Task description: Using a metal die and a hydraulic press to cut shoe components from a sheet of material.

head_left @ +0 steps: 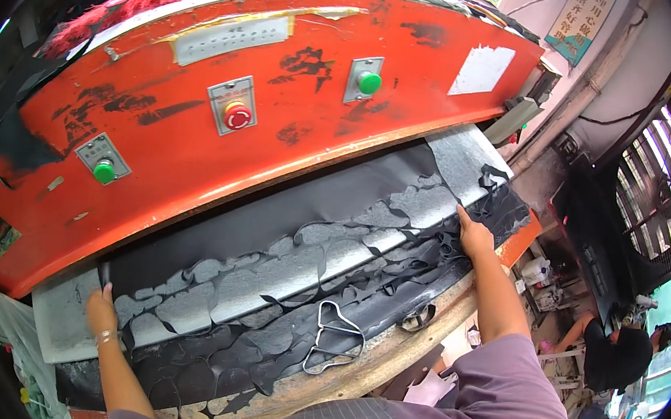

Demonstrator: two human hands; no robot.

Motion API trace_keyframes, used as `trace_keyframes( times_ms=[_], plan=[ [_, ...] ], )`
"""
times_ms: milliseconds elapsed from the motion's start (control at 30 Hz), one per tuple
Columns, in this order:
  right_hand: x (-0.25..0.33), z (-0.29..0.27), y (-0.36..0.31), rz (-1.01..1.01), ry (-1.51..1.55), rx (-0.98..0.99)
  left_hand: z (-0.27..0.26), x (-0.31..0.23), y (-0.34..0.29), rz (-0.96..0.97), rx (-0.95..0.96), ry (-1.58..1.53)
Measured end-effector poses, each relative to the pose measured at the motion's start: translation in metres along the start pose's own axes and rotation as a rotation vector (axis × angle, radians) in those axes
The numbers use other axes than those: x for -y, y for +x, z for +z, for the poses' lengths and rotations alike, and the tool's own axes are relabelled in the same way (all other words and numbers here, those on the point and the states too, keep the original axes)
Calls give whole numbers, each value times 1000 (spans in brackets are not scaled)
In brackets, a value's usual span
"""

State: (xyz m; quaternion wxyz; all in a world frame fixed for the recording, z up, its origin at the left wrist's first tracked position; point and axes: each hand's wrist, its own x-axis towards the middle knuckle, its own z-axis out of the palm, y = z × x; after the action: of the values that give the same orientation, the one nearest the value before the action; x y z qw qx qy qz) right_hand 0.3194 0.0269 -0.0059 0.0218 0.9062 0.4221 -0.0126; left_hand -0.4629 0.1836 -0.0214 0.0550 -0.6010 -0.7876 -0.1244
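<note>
A black sheet (269, 219) lies on a pale grey board (472, 152) under the press. Its near edge is a ragged web of thin strips around cut-out gaps. My left hand (102, 314) is closed at the sheet's left edge, its fingertips partly hidden. At the right, my right hand (474, 235) pinches the end of the ragged edge. Nearer to me, black cut scraps (255, 352) cover the front ledge. On them rests a bent metal cutting die (335, 339), with a smaller die (420, 318) to its right.
The press's orange front (304, 116) spans the far side, carrying a red stop button (237, 116) and green buttons (368, 84) (105, 172). A worn wooden edge (350, 383) runs before me. Clear plastic (20, 332) hangs at left; another person (619, 354) sits at far right.
</note>
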Motion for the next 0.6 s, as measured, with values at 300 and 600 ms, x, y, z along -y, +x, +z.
trace_keyframes(
  times_ms=[300,600],
  plan=[
    [-49,8,-37,-58,14,-43,-39,14,-53,-20,34,21],
    [94,-95,-67,-1111,379,-484,-85,-49,-74,295,-219,-145]
  ],
)
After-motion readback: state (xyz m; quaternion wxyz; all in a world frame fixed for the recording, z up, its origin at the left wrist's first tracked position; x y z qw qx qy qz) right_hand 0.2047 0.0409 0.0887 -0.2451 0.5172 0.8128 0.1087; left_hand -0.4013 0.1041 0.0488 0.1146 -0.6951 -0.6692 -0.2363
